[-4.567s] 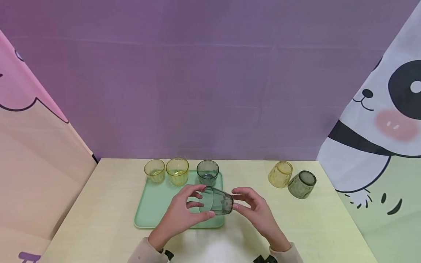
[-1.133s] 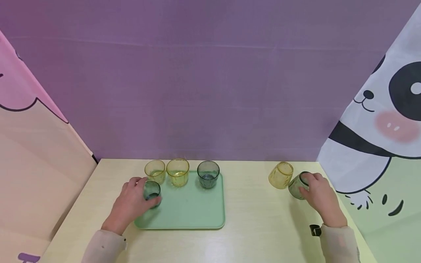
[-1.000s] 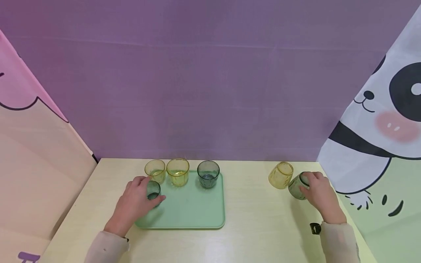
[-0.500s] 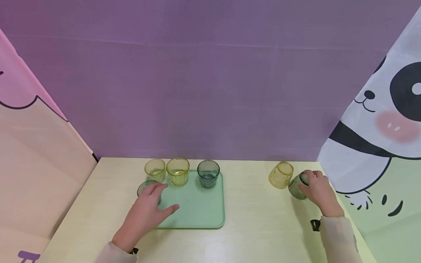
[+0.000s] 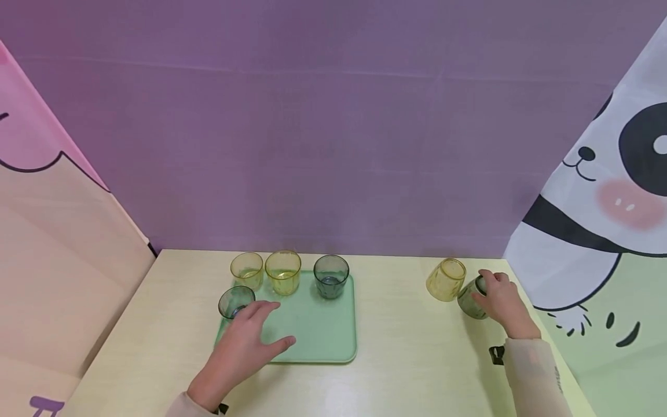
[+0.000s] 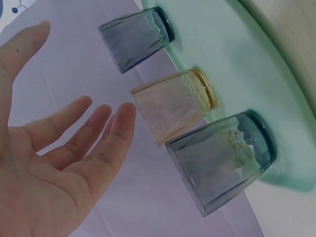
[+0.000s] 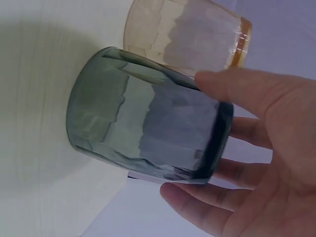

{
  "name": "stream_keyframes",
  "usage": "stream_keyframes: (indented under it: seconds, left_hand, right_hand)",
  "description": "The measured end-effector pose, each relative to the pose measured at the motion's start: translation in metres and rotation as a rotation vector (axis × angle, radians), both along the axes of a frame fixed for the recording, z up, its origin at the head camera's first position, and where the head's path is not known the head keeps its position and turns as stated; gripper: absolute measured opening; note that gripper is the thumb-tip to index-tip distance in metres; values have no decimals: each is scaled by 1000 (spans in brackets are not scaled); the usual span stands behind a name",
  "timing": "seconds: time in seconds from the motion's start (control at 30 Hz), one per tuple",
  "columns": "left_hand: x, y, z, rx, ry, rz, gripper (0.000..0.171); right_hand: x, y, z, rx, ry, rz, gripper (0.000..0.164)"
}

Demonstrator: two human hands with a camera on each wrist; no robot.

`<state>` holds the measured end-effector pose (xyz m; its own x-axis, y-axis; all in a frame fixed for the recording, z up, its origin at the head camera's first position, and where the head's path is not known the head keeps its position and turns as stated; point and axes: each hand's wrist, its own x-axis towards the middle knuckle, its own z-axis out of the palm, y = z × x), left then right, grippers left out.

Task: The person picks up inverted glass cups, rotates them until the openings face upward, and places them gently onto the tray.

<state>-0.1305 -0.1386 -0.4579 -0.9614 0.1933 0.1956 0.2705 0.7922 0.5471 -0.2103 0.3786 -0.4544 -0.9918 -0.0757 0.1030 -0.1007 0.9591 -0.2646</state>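
Note:
My left hand [image 5: 241, 351], fingers spread and thumb apart, hovers over the green tray's [image 5: 318, 333] front left part and holds nothing. Just behind it an upright grey glass [image 5: 234, 301] stands at the tray's left side, partly covered by the fingers; the left wrist view shows this glass [image 6: 222, 160] apart from the fingertips. On the right of the table, my right hand [image 5: 504, 304] grips an upside-down grey-green glass [image 5: 471, 304] near its base. In the right wrist view the thumb lies along one side of that glass [image 7: 148, 118] and the fingers curl round the other.
Two upright yellow glasses [image 5: 247, 272] and another grey glass [image 5: 330, 278] line the tray's back. An upside-down yellow glass [image 5: 446, 280] stands close beside the gripped one. A purple backdrop [image 5: 333, 145] rises behind the table [image 5: 396, 347].
The grey glass once held between both hands now stands at the tray's left. My left hand has released it and drawn toward me and right; my right hand has moved to the upside-down grey-green glass.

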Motion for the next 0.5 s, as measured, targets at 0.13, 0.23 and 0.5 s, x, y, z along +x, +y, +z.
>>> stream_keyframes:
  seconds: [0.13,0.23,0.5]
  left_hand:
    - [1,2,-1,1,-6,-3,69]
    - [2,2,-1,5,-14,-2,70]
    - [3,3,2,20,-10,-5,69]
  right_hand:
    - [0,2,-4,-9,32,16,52]
    - [2,2,-4,-16,57,30,50]
    - [13,-7,4,-23,47,53,49]
